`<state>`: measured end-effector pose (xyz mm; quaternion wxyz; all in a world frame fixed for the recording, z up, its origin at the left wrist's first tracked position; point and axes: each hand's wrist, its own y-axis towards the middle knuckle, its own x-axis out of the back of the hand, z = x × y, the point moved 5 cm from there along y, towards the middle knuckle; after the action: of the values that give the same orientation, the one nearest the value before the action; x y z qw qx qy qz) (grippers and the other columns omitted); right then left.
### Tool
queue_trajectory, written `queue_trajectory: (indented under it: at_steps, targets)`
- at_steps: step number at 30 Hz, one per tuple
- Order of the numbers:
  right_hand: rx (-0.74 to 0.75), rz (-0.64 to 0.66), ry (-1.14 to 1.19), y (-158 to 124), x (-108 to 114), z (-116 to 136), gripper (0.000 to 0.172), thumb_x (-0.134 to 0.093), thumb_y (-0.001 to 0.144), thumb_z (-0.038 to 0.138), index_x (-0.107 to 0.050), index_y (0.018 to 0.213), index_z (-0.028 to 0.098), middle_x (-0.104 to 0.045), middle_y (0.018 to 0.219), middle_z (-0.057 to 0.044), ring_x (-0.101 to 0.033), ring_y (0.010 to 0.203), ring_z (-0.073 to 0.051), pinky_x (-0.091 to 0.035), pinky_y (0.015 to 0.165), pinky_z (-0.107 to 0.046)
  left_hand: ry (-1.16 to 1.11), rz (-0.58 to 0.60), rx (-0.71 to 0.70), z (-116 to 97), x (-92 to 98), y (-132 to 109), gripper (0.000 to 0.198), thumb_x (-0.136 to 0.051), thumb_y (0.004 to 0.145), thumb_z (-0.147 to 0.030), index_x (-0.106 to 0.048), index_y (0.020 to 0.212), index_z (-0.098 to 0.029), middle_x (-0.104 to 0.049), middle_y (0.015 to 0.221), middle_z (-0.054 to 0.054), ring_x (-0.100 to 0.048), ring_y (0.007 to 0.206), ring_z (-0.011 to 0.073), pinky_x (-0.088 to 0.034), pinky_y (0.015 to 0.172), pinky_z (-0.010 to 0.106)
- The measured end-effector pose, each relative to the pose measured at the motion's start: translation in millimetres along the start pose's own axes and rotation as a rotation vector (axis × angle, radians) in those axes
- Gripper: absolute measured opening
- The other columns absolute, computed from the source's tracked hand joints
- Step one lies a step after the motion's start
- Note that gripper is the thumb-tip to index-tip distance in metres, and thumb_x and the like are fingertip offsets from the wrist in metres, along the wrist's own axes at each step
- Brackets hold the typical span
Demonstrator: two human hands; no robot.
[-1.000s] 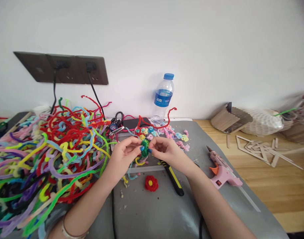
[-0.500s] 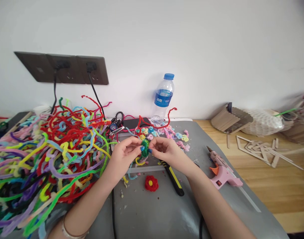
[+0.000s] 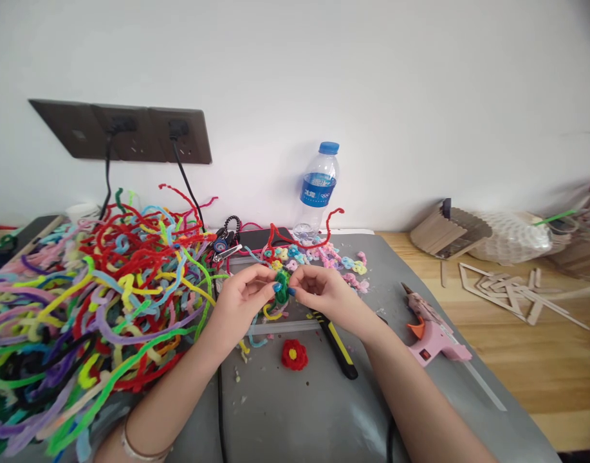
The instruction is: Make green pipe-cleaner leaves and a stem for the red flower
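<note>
My left hand [image 3: 241, 302] and my right hand [image 3: 323, 292] meet over the grey mat [image 3: 318, 411], both pinching a small green pipe-cleaner piece [image 3: 282, 285] between thumbs and fingertips. Blue-painted nails press on the piece from both sides. Just below the hands on the mat lies a finished red pipe-cleaner flower [image 3: 293, 354] with a yellow centre. A black and yellow cutter [image 3: 338, 347] lies under my right wrist.
A big tangle of coloured pipe cleaners [image 3: 87, 315] fills the left. Small pastel flowers [image 3: 333, 258] lie behind the hands, by a water bottle [image 3: 318, 190] at the wall. A pink glue gun [image 3: 432, 331] lies right; wooden sticks [image 3: 509, 289] beyond it. Keys [image 3: 224, 241] and cables.
</note>
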<state>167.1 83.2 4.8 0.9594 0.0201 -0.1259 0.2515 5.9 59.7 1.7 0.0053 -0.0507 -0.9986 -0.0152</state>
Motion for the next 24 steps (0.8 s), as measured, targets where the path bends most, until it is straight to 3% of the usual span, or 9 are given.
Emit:
queue_trajectory:
  at_steps: [7,24]
  targets:
    - [0.000,0.005,0.019,-0.5,-0.4,-1.0,0.008,-0.063,0.080,0.024,-0.061,0.079,0.017,-0.053,0.069,0.003,-0.043,0.060,-0.011,-0.034,0.056,-0.025,0.008,0.003,-0.008,-2.2,-1.2,-0.3,0.011,-0.070,0.078,-0.027,-0.070,0.085,-0.018,-0.069,0.077,0.002,-0.065,0.070,0.0157,-0.053,0.063,0.024]
    - [-0.010,0.004,0.004,-0.3,-0.1,-0.1,0.009,-0.064,0.079,0.027,-0.060,0.078,0.018,-0.053,0.067,0.003,-0.043,0.059,-0.011,-0.035,0.055,-0.025,0.000,-0.003,-0.004,-1.7,-1.1,0.0,0.010,-0.070,0.076,-0.026,-0.069,0.084,-0.019,-0.068,0.075,0.002,-0.064,0.069,0.0150,-0.052,0.061,0.023]
